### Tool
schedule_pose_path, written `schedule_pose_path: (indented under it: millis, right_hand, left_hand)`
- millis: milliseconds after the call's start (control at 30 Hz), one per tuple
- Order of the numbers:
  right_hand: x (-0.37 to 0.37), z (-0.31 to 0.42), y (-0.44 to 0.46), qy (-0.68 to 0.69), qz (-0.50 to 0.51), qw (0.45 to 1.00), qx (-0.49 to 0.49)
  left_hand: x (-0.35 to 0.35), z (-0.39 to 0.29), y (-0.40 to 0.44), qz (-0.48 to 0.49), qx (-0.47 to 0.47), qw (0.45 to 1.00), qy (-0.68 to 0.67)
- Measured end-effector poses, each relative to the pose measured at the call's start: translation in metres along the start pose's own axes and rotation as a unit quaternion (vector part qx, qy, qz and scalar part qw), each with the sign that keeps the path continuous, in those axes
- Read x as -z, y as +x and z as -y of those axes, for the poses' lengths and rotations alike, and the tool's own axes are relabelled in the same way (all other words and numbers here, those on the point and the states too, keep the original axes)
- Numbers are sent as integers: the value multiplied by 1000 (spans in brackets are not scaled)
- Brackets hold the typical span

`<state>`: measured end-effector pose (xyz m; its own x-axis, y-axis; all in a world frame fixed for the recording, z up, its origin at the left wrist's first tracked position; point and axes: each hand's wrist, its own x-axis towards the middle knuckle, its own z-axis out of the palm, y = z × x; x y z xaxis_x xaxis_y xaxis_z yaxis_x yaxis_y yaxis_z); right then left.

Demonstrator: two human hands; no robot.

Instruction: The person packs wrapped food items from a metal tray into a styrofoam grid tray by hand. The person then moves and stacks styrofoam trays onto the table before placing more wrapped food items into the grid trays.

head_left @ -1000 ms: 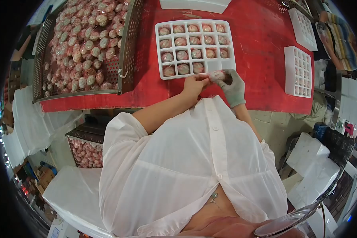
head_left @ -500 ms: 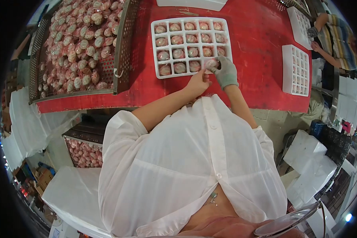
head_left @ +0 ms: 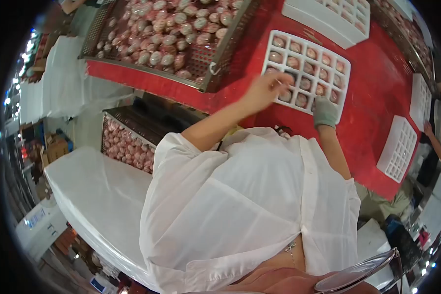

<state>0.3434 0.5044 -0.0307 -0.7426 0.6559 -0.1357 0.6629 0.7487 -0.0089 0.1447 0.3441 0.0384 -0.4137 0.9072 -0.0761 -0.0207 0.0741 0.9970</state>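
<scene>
A white foam tray (head_left: pixel 345 81) with square compartments lies on the red table, holding several film-wrapped eggs (head_left: pixel 308 67) with reddish mottling. My left hand (head_left: pixel 267 90), bare and smeared by motion, passes over the tray's near-left part. Its fingers are too blurred to tell whether they hold anything. My right hand (head_left: pixel 325 112), in a grey-green glove, reaches over the near edge of the tray towards the right. Its fingertips curl down into the front row of compartments, and what lies beneath them is hidden.
A metal crate (head_left: pixel 147 77) full of wrapped eggs stands on the red table (head_left: pixel 362 137) at left. Another white foam tray (head_left: pixel 323 24) is behind. At right are more trays (head_left: pixel 399 147) near a co-worker's arm (head_left: pixel 437 142). A second crate (head_left: pixel 127 139) sits below the table.
The view has turned, shifting the tray right. My left hand has come away leftward from my right hand. The egg seen between my hands before is no longer visible there.
</scene>
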Motion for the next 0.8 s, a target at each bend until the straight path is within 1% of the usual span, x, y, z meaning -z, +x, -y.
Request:
schedule_pose_path:
  millis: [33,67,100,133,167,200,233,267,300,333,367,400,467,533,567,633,700,733,767,800]
  right_hand:
    - [7,1,-1,12,16,1000,7]
    - [8,1,0,13,11,1000,12]
    - [10,1,0,26,28,999,1]
    - [11,-1,-1,39,46,998,-11]
    - [13,-3,-3,37,42,998,-7]
    - [16,-8,-5,62,28,997,26]
    - [18,-12,-7,86,13,994,59]
    - [21,-16,-10,109,-1,990,93]
    - [23,-18,-14,167,-18,980,103]
    - [25,-20,-22,164,-22,980,108]
    - [27,-21,-30,261,-67,961,70]
    - [28,-23,-36,355,-113,927,35]
    - [21,-30,-46,356,-159,921,7]
    - [32,-31,-57,359,-133,924,-26]
    - [33,-33,-60,356,-137,924,-15]
    - [37,-32,-65,345,-138,929,-6]
    - [47,-27,-68,342,-146,928,-6]
    - [52,-24,-70,350,-148,925,-8]
    - [56,-21,-75,357,-147,922,-9]
    - [61,-18,-79,357,-147,922,-14]
  left_hand:
    - [28,0,8,-89,-45,993,57]
    - [65,2,16,-160,-90,972,145]
    - [96,-15,16,-224,-56,947,222]
    - [133,-4,20,-257,-94,910,310]
    - [177,21,23,-211,0,925,316]
    - [205,31,19,-137,49,906,398]
    - [225,40,16,-62,96,873,474]
    - [240,53,13,-66,93,874,473]
    - [252,69,10,78,152,861,479]
    - [257,75,7,220,206,828,473]
    - [255,82,8,248,231,809,480]
    - [248,80,10,274,254,789,489]
    - [240,81,18,318,243,734,550]
    - [252,126,22,302,203,781,508]
    - [240,103,16,283,182,808,483]
    - [243,111,20,304,151,812,475]
    - [263,154,25,220,182,851,441]
    - [243,84,18,194,273,855,396]
    - [243,65,17,104,197,871,438]
    - [247,55,16,11,119,873,473]
